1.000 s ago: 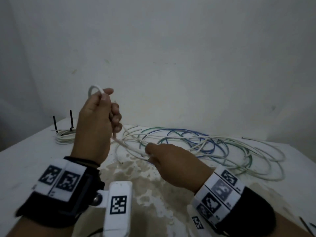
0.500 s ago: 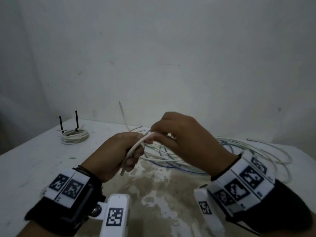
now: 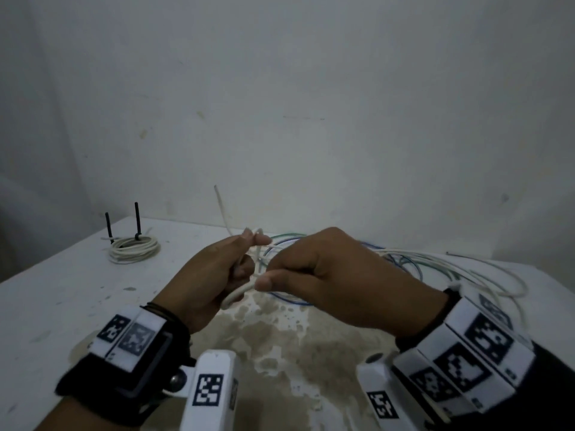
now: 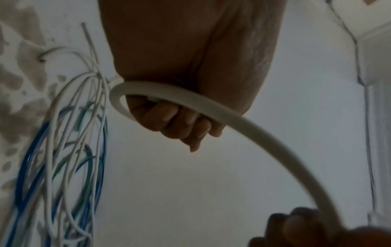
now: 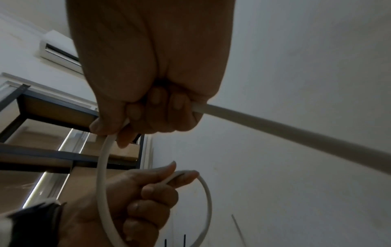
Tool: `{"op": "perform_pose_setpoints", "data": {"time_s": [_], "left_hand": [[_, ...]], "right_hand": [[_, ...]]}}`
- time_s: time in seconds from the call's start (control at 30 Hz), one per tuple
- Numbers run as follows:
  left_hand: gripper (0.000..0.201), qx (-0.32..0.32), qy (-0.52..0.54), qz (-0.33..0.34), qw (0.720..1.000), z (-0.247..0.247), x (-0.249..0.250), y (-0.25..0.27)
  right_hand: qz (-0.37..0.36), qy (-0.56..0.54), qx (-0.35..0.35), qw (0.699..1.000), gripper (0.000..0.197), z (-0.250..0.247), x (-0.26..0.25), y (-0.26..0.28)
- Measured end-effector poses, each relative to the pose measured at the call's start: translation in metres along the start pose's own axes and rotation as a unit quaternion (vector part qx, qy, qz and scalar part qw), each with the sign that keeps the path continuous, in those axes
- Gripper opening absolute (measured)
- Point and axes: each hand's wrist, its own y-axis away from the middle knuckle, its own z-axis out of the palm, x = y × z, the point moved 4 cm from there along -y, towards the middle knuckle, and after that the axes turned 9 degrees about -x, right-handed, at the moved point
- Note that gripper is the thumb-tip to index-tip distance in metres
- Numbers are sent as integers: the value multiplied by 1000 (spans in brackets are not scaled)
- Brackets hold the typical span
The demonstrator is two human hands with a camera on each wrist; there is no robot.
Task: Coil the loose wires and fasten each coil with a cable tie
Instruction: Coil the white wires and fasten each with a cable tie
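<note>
The white counter (image 3: 53, 293) holds all the wires. The biggest thing on it is the messy pile of loose wires (image 3: 435, 269), white, blue and green, lying on the far right side behind the hands. None of that pile is coiled yet, so most of the job looks like it is left to do.

Far off at the back left corner sits one finished coil (image 3: 133, 250) of white wire. Two black cable ties (image 3: 137, 223) stick up from it. That one looks done.

Between the two, held up above the counter, is the white wire (image 3: 236, 295) being worked on now. The left hand (image 3: 211, 281) has its fingers curled round a small loop of it, with thumb and finger pinching the top. The right hand (image 3: 336, 278) is wrapped tight round the same wire just beside it, feeding more in. Only a first loop or so shows, and it has no tie on it yet.
</note>
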Motion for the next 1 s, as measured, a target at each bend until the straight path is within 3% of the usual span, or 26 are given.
{"op": "perform_pose_setpoints", "data": {"time_s": [0.1,0.17,0.33,0.53,0.67,0.8,0.93,1.0], "left_hand": [[43,-22,-63,20,998,4,1,1],[38,-48,-33,11,998,11,-1,2],[31,-73,113,-12,991,26,-4,2],[41,-99,251,-23,963,32,8,3],[31,-73,221,7,972,30,18,0],[31,-72,246,-4,966,32,17,-3],[33,-77,256,-14,964,36,17,-5],[33,-71,255,-12,964,39,18,-7]], "right_hand": [[9,2,19,1000,39,-8,1,1],[14,8,52,999,20,-17,5,1],[66,35,132,988,27,-26,30,-1],[123,53,198,971,17,-28,65,5],[158,9,210,965,20,-22,77,8],[162,-64,195,965,27,-8,78,7],[142,-92,188,967,19,1,76,7],[144,-107,191,965,27,3,78,7]]}}
